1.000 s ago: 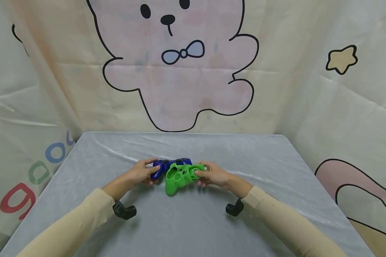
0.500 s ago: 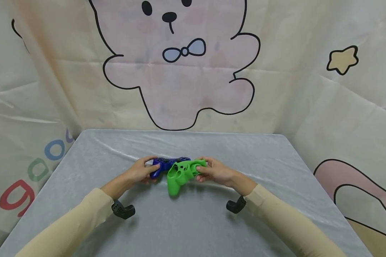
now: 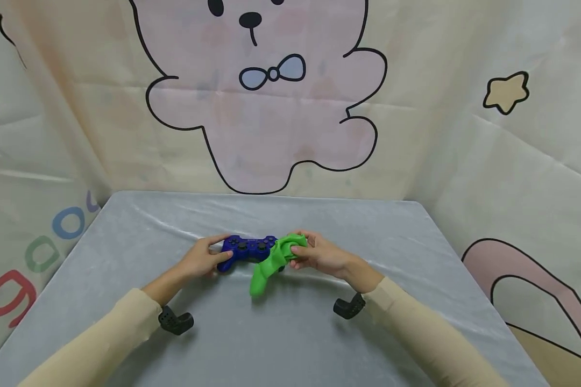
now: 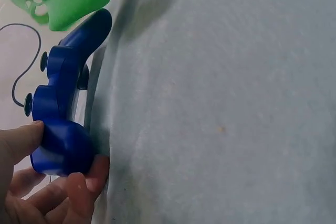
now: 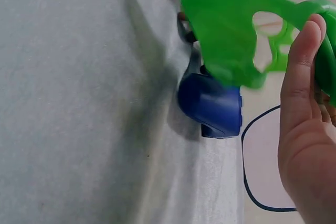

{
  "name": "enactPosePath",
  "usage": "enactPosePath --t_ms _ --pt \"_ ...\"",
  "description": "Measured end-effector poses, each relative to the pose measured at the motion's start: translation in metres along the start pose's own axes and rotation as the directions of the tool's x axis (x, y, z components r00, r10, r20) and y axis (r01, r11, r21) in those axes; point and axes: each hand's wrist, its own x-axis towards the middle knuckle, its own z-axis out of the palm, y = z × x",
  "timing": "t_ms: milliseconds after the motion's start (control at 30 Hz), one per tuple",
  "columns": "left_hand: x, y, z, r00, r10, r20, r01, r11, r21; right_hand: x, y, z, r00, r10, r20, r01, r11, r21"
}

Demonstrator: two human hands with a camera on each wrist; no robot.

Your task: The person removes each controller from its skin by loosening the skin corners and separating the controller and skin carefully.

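A blue game controller (image 3: 247, 248) with black thumbsticks is held by its left end, its face up, just over the table. My left hand (image 3: 200, 258) grips that end, thumb on top and fingers beneath, as the left wrist view shows on the controller (image 4: 65, 87). A soft green controller cover (image 3: 277, 260) is pinched at its upper right by my right hand (image 3: 321, 253). The cover hangs bent and bunched across the controller's right side and hides part of it. In the right wrist view, holes show in the cover (image 5: 226, 30), with the controller's blue end (image 5: 210, 103) below it.
A table (image 3: 271, 338) under pale grey-blue cloth spreads beneath both hands. Printed fabric walls (image 3: 281, 118) stand at its back and sides. A black wrist camera sits on the left wrist (image 3: 176, 321) and another on the right wrist (image 3: 349, 306).
The green cover has turned and folded into a narrower strip in the right hand, uncovering more of the controller's face. The left hand and controller shift slightly left in view; the head view tilts a little.
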Motion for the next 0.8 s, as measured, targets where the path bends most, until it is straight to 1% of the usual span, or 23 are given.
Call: enactPosePath --t_ms 100,200,233,300,400,500,633,800 --pt "0.0004 0.0011 0.0005 1.0 0.012 -0.011 -0.011 0.998 0.057 -0.002 -0.0024 -0.002 1.0 -0.014 -0.007 0.014 1.0 0.011" --pt "0.0005 0.0021 0.0018 0.999 0.031 -0.016 -0.029 0.994 0.101 -0.0038 -0.0035 -0.005 1.0 -0.026 -0.017 0.026 1.0 0.014" --pt "0.0008 0.0027 0.0027 0.999 0.03 -0.024 -0.027 0.993 0.111 -0.0042 -0.0038 -0.006 0.999 -0.03 -0.017 0.03 0.999 0.012" --pt "0.0005 0.0031 0.0037 0.999 0.043 -0.028 -0.039 0.99 0.134 -0.0044 -0.005 -0.0075 0.999 -0.039 -0.012 0.039 0.999 0.003" --pt "-0.0005 0.0033 0.0045 0.997 0.065 -0.05 -0.056 0.985 0.166 -0.0033 -0.0073 -0.0079 0.999 -0.044 0.003 0.044 0.999 -0.008" --pt "-0.0024 0.0041 0.0031 0.994 0.083 -0.068 -0.066 0.973 0.222 -0.0011 -0.0095 -0.0061 0.999 -0.048 0.008 0.049 0.999 -0.015" --pt "-0.0038 0.0043 0.0015 0.993 0.086 -0.078 -0.061 0.957 0.284 0.0013 -0.0095 -0.0038 0.999 -0.055 0.004 0.055 0.998 -0.014" --pt "-0.0033 0.0039 0.0008 0.992 0.092 -0.084 -0.06 0.945 0.323 0.0033 -0.0077 -0.0044 0.998 -0.063 0.009 0.063 0.998 -0.012"
